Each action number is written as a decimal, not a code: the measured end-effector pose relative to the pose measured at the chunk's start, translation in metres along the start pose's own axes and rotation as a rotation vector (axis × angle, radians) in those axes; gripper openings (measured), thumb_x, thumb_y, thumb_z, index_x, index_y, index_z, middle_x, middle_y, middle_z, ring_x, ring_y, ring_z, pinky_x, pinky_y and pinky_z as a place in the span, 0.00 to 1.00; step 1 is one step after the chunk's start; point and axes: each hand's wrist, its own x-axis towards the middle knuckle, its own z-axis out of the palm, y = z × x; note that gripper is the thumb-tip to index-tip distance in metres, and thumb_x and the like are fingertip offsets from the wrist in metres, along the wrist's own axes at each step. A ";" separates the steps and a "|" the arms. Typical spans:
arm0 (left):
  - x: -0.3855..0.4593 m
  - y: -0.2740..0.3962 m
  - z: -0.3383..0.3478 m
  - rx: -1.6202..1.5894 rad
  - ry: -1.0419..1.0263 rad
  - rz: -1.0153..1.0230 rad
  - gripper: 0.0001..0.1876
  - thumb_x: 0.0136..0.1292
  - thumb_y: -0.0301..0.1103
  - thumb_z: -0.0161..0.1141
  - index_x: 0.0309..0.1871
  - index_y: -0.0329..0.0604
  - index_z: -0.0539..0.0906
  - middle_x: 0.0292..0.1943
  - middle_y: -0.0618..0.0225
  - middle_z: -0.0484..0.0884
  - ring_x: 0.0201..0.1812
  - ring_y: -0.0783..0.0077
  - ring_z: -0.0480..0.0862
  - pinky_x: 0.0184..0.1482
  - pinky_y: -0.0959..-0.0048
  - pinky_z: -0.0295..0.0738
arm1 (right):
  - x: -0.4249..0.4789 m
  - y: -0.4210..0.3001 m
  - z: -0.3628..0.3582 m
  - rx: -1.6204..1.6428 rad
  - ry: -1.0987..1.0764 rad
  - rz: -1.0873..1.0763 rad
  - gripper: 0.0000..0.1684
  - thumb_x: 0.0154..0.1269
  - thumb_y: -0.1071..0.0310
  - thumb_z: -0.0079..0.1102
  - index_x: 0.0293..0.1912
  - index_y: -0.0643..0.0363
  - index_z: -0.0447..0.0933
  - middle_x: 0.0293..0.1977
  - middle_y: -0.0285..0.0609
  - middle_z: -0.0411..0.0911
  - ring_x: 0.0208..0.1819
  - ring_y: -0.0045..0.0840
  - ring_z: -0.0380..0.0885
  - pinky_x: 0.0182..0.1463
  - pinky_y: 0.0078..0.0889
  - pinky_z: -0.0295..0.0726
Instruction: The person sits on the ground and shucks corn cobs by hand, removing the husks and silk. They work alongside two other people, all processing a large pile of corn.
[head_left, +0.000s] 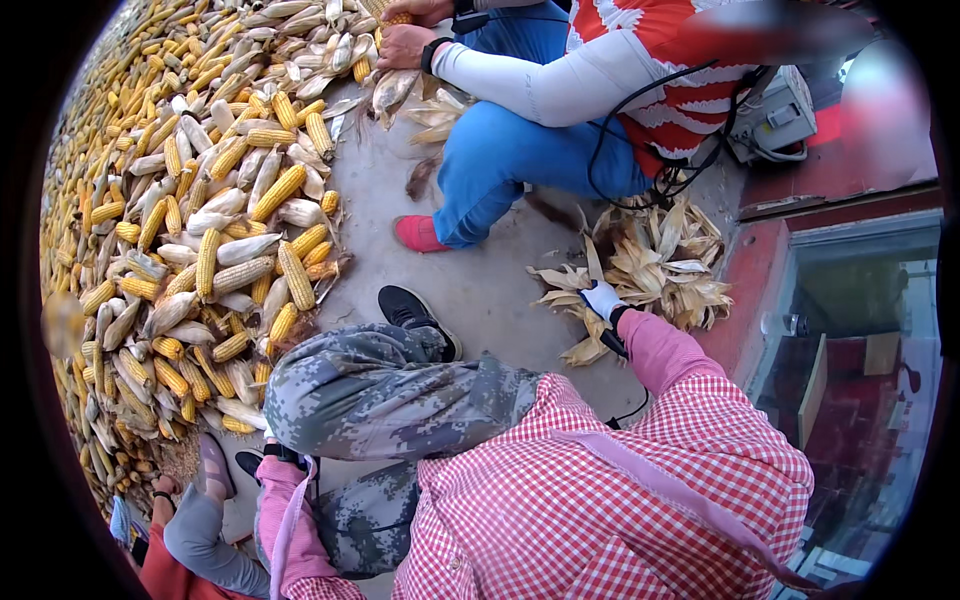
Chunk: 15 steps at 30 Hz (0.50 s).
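My right hand (601, 300), in a white and dark glove, is stretched out to the side at a heap of dry corn husks (660, 262). Its fingers touch the husks' near edge; whether they grip any is unclear. My left hand (269, 435) is almost wholly hidden behind my camouflage-clad knee, with only a bit of white glove showing, so what it holds cannot be told. Beyond my knees lies a large pile of yellow corn cobs (277, 192), some bare and some still in pale husks (169, 313).
Across from me a co-worker (547, 82) in blue trousers holds a corn cob (395, 18) with both hands. Another person (214, 544) sits at the lower left beside the pile. A grey case (776, 116) and a glass window (862, 300) with a red frame are on the right.
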 end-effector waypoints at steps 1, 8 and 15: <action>0.007 -0.006 0.000 -0.003 -0.018 -0.005 0.21 0.75 0.46 0.47 0.63 0.43 0.74 0.56 0.60 0.80 0.56 0.62 0.79 0.60 0.66 0.72 | 0.002 0.030 -0.008 -0.025 0.103 0.086 0.30 0.59 0.47 0.60 0.50 0.61 0.81 0.47 0.60 0.81 0.52 0.50 0.79 0.56 0.46 0.77; 0.016 -0.012 0.008 0.105 0.067 0.092 0.19 0.73 0.47 0.50 0.58 0.46 0.77 0.51 0.63 0.83 0.50 0.64 0.81 0.53 0.67 0.75 | -0.051 0.089 -0.091 -0.024 0.545 0.190 0.28 0.58 0.51 0.63 0.50 0.63 0.79 0.49 0.61 0.79 0.53 0.51 0.77 0.58 0.46 0.75; 0.000 -0.016 0.032 0.467 0.480 0.032 0.16 0.70 0.50 0.53 0.53 0.53 0.78 0.42 0.70 0.82 0.41 0.72 0.79 0.41 0.69 0.73 | -0.080 0.048 -0.180 -0.372 0.254 0.633 0.70 0.46 0.31 0.71 0.74 0.67 0.48 0.72 0.55 0.57 0.71 0.42 0.63 0.70 0.40 0.67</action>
